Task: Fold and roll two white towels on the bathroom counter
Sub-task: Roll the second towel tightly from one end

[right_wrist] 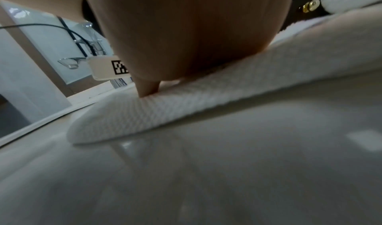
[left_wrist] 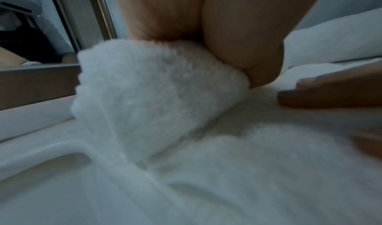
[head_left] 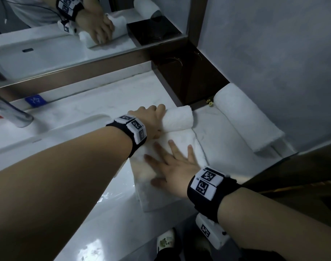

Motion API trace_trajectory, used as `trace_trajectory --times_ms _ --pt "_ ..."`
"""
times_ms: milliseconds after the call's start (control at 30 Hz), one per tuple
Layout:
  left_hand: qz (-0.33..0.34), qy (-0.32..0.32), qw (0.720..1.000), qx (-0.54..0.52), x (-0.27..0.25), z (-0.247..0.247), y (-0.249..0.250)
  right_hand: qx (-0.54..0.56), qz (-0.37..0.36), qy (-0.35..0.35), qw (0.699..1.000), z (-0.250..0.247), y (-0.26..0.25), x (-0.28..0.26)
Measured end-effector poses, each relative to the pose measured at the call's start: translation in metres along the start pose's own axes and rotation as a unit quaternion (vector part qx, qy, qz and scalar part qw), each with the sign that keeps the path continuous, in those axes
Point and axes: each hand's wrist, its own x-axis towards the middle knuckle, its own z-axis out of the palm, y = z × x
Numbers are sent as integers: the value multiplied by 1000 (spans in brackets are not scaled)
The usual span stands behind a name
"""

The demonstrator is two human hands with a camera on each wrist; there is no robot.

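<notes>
Faucet (head_left: 12, 113): left edge of the frame, beside the sink.
Left hand (head_left: 151, 121): centre, fingers curled round the rolled end of the half-rolled towel (head_left: 177, 119).
Right hand (head_left: 172, 166): lower centre, fingers spread flat on that towel's unrolled part on the surface (head_left: 226, 140).
Rolled towel (head_left: 243, 117): right, against the wall.

so there's a big mirror (head_left: 70, 44) with a brown frame along the back wall; a chrome faucet (head_left: 12, 113) sits at the far left over a white sink basin (head_left: 38, 140); a little blue tag (head_left: 35, 100) lies by the mirror frame; a dark wooden box (head_left: 191, 80) with a small brass knob (head_left: 209, 102) fills the corner; grey wall (head_left: 274, 53) on the right
</notes>
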Motion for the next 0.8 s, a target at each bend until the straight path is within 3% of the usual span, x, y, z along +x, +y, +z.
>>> trace_trajectory --times_ms 300,467,600,800 --pt "-55 69 995 55 -16 17 25 -1 19 7 1000 3 -13 4" --pt "-26 63 997 22 -27 21 27 38 0 20 999 1 -13 0" --pt "9 32 996 -83 -27 11 19 65 -31 37 997 0 0 -7" --pt "-7 -41 981 -188 -14 -13 17 5 -17 61 998 11 24 -24"
